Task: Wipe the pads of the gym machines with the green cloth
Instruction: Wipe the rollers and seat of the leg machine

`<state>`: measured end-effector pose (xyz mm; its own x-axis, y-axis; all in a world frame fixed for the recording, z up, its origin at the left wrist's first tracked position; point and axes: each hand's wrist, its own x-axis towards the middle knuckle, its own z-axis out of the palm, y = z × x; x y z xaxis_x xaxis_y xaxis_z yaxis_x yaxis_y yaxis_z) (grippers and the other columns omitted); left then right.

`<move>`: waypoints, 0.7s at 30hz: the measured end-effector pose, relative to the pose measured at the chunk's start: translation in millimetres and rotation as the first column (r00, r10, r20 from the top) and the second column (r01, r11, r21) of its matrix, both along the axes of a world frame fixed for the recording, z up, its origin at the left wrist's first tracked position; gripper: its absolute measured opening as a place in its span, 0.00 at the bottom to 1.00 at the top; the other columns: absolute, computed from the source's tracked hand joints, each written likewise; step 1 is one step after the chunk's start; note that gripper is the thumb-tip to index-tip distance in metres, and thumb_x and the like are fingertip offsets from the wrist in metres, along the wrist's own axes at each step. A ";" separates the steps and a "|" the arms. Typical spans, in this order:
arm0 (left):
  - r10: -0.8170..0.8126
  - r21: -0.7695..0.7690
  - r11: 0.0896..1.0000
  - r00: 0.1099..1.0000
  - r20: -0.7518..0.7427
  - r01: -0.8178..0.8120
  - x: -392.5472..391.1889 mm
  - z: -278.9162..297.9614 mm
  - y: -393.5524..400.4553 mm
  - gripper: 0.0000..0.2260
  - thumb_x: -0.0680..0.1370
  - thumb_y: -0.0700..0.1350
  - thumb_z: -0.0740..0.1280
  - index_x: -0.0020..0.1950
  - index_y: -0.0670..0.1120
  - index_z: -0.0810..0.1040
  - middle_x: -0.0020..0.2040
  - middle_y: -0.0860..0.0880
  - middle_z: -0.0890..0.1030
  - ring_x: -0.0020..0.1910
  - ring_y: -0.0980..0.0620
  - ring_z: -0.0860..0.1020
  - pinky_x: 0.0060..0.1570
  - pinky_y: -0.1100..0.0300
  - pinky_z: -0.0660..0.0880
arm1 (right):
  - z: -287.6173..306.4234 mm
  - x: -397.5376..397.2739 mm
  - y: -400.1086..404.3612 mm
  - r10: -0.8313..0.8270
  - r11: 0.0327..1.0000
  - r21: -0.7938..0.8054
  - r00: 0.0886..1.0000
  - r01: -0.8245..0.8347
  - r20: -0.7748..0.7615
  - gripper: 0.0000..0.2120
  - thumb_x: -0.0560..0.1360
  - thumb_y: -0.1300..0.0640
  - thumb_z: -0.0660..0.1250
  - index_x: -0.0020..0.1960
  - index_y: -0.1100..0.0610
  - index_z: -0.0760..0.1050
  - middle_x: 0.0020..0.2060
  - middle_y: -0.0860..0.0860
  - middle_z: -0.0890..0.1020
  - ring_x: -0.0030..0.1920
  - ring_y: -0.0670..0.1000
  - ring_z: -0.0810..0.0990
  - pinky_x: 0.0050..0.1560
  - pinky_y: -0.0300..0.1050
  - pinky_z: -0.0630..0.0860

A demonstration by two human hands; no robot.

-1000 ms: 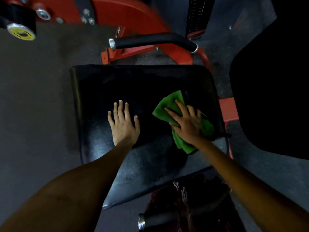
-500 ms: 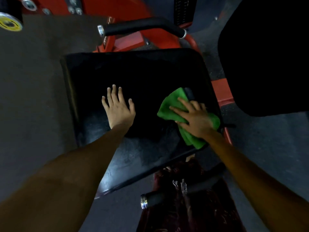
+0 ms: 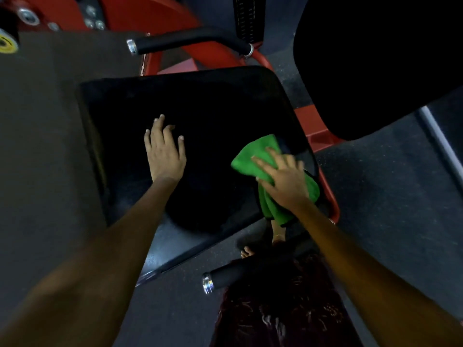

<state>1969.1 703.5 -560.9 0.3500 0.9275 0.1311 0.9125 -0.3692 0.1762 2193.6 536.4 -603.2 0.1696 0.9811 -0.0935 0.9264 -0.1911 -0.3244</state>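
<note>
A black seat pad (image 3: 213,108) of a red gym machine fills the middle of the view. My left hand (image 3: 164,150) rests flat on the pad's left half with fingers spread. The green cloth (image 3: 253,156) lies crumpled on the pad's right edge, part of it hanging over the side. My right hand (image 3: 284,177) presses down on the cloth with straight fingers. A second black pad (image 3: 380,63) looms at the upper right.
A black handle grip (image 3: 190,41) with a chrome end sits beyond the seat, and another handle grip (image 3: 230,278) sticks out near my legs. Red frame (image 3: 150,13) runs across the top. A yellow-capped roller (image 3: 6,43) is at far left. Dark rubber floor surrounds everything.
My right hand has slid the cloth toward the pad's right edge, where it now hangs over. The view has shifted, bringing the near handle grip into sight. My left hand stays on the pad.
</note>
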 end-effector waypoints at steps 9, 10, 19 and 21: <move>-0.128 -0.179 0.967 0.957 0.262 0.179 51.9 -18.7 -91.3 0.20 0.80 0.50 0.55 0.62 0.36 0.72 0.70 0.38 0.68 0.70 0.42 0.64 0.72 0.49 0.52 | 5.3 -55.3 -25.0 0.108 0.994 -0.009 0.993 -0.108 0.053 0.30 0.71 0.43 0.69 0.71 0.44 0.66 0.71 0.55 0.68 0.62 0.61 0.66 0.55 0.65 0.72; -0.133 -0.189 0.963 0.953 0.274 0.189 55.9 -19.2 -99.4 0.20 0.80 0.50 0.55 0.62 0.36 0.72 0.70 0.38 0.68 0.70 0.43 0.64 0.72 0.50 0.52 | 1.8 -33.9 -25.9 0.111 0.993 -0.039 0.990 -0.108 0.086 0.30 0.74 0.42 0.66 0.74 0.43 0.62 0.74 0.54 0.63 0.65 0.62 0.65 0.59 0.66 0.68; -0.120 -0.184 0.971 0.979 0.164 0.150 64.7 -23.0 -102.5 0.24 0.80 0.55 0.50 0.59 0.38 0.75 0.55 0.41 0.78 0.56 0.40 0.75 0.63 0.44 0.65 | 13.1 -45.2 -30.3 -0.300 0.940 -0.182 0.953 0.289 -0.036 0.29 0.79 0.41 0.57 0.76 0.41 0.52 0.76 0.57 0.55 0.70 0.63 0.59 0.64 0.68 0.61; -0.086 -0.186 0.976 0.988 0.130 0.109 73.9 -18.7 -92.6 0.23 0.80 0.54 0.50 0.56 0.39 0.76 0.51 0.41 0.78 0.52 0.39 0.75 0.58 0.45 0.67 | 11.0 -41.1 -39.3 -0.156 0.983 -0.103 0.988 0.153 -0.018 0.28 0.78 0.43 0.60 0.75 0.40 0.55 0.75 0.55 0.60 0.67 0.63 0.64 0.60 0.67 0.65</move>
